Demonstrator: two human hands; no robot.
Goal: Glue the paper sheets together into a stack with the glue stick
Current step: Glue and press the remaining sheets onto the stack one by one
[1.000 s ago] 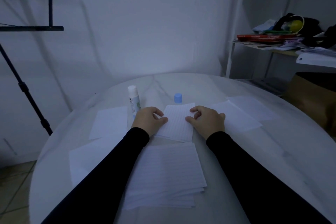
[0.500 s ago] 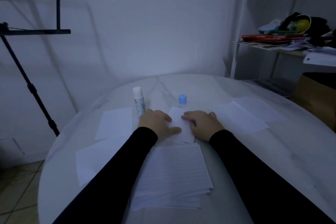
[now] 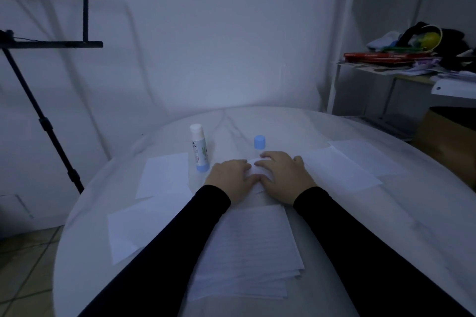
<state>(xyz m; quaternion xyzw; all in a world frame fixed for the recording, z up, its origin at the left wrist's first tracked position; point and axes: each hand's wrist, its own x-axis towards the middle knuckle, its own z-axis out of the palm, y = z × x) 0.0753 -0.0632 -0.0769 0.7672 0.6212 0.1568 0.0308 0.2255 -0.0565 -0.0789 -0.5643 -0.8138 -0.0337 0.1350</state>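
Small white sheet (image 3: pixel 253 171) lies flat on the round white table (image 3: pixel 401 216), mostly hidden under both hands; only a strip shows between them, w/ faint ruled lines hard to make out in the dim light. Left hand (image 3: pixel 230 179) is palm down on its left part, fingers together and flattened onto the paper; right hand (image 3: pixel 282 175) is palm down on its right part, fingers spread a little and pressed flat, gripping nothing. Glue stick (image 3: pixel 198 147) stands upright just left of the left hand, uncapped, white tip up, blue base down; its blue cap (image 3: pixel 259 142) sits just beyond the right hand's fingertips. Nearer the person than the hands lies a stack of ruled sheets (image 3: pixel 253 252), edges fanned unevenly at the near right corner, lying between the 2 black sleeves. Left of the hands: 2 loose blank sheets (image 3: pixel 164 175), the nearer one (image 3: pixel 128 231) reaching close to the table's left edge. Right of the hands: 2 overlapping blank sheets (image 3: pixel 342 170). Bare tabletop stays open beyond the cap to the far rim and along the near right. A cluttered shelf (image 3: pixel 401 59) stands well right of the table, w/ red books and a yellow object.
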